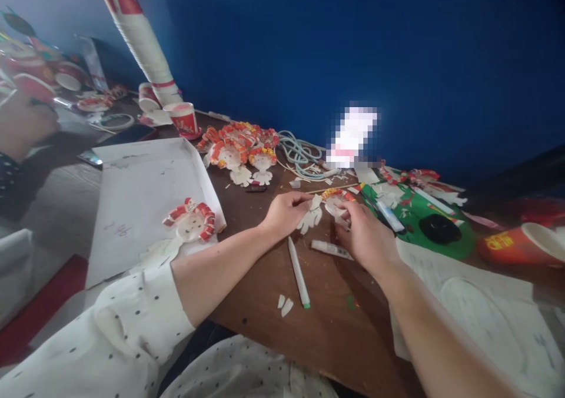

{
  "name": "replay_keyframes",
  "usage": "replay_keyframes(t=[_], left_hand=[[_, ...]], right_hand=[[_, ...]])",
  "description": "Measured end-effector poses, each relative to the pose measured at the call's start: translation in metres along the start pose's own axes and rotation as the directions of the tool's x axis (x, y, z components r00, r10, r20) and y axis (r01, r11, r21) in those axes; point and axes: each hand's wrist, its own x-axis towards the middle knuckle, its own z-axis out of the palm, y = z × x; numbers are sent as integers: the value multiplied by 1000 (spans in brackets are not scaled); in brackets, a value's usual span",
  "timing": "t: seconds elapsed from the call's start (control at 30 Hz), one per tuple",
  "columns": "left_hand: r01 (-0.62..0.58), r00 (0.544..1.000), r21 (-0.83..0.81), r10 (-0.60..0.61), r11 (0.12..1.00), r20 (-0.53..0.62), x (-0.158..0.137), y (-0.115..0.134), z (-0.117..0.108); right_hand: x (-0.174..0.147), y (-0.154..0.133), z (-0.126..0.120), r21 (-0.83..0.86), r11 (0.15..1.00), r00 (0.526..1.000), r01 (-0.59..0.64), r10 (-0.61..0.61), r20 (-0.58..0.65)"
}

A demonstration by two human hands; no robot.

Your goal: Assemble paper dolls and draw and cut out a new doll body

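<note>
Desk (260,307) of dark brown wood; on it a slim white pen with a green end (299,273), green end nearest. Small white paper scraps (286,308) just left of that end. Large white paper sheet with faint marks (481,298) well right of the pen. Short thick white marker (330,248) just right of the pen's far end. Left of the pen, shallow white cardboard box lid (136,180), bearing a paper doll with red-and-white hair (189,226).

Just beyond the pen's far end, left hand (285,216): fingers nearly together, thumb and forefinger pinching a white paper cut-out (311,216). Beyond the pen, to its right, right hand (371,236): fingers curled in, gripping the edge of a paper doll head with orange-yellow hair (336,204); thumb partly hidden. Both pieces sit between the hands, very near each other; can't tell if joined.

Farther right of the pen, green sheet (410,242) with a round black object (440,228). Beyond the pen, leftward, pile of orange-haired paper dolls (245,142); straight beyond, coiled pale-blue cable (300,151). Far left of the pen, co-worker's hand (26,124), blurred. Dark blue wall (273,56) farthest.
</note>
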Motion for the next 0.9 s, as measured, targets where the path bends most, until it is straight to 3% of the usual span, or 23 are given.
replay_keyframes(t=[0.1, 0.2, 0.27, 0.33, 0.4, 0.5, 0.57, 0.67, 0.73, 0.8, 0.83, 0.9], left_hand=[[19, 1000, -11, -19, 1000, 5, 0, 1, 0], [26, 999, -15, -26, 1000, -23, 0, 1, 0], [19, 999, -5, -20, 1000, -38, 1, 1, 0], [12, 999, 3, -12, 1000, -33, 1, -1, 0], [4, 1000, 10, -4, 1000, -20, 2, -2, 0], [-8, 1000, 21, 8, 1000, -13, 2, -3, 0], [-21, 1000, 36, 22, 999, -20, 2, -2, 0], [-39, 998, 69, 42, 997, -38, 2, -1, -2], [-39, 998, 78, 43, 996, -50, 3, -1, -3], [-22, 998, 60, 26, 998, -62, 5, -2, -3], [-11, 997, 39, 14, 999, -73, 6, -3, -3], [17, 995, -30, -20, 999, -97, 7, -4, -2]], right_hand=[[1, 7, -1, 128, 992, 1000, -6, 6, 0], [5, 23, -9, 262, 963, 979, -69, 116, -170], [9, 35, -16, 239, 955, 887, -176, 259, -383], [12, 43, -19, 194, 944, 831, -267, 328, -450], [15, 45, -18, 183, 947, 875, -263, 314, -368], [21, 36, -13, 186, 950, 952, -252, 278, -132], [28, 27, -8, 145, 952, 960, -270, 277, -30], [39, 19, -1, 98, 953, 958, -287, 286, 26], [43, 16, 0, 175, 953, 965, -247, 259, -50], [43, 14, -5, 369, 923, 960, -106, 192, -203], [41, 13, -10, 488, 873, 946, -6, 163, -280], [36, 12, -23, 713, 688, 940, 132, 141, -310]])
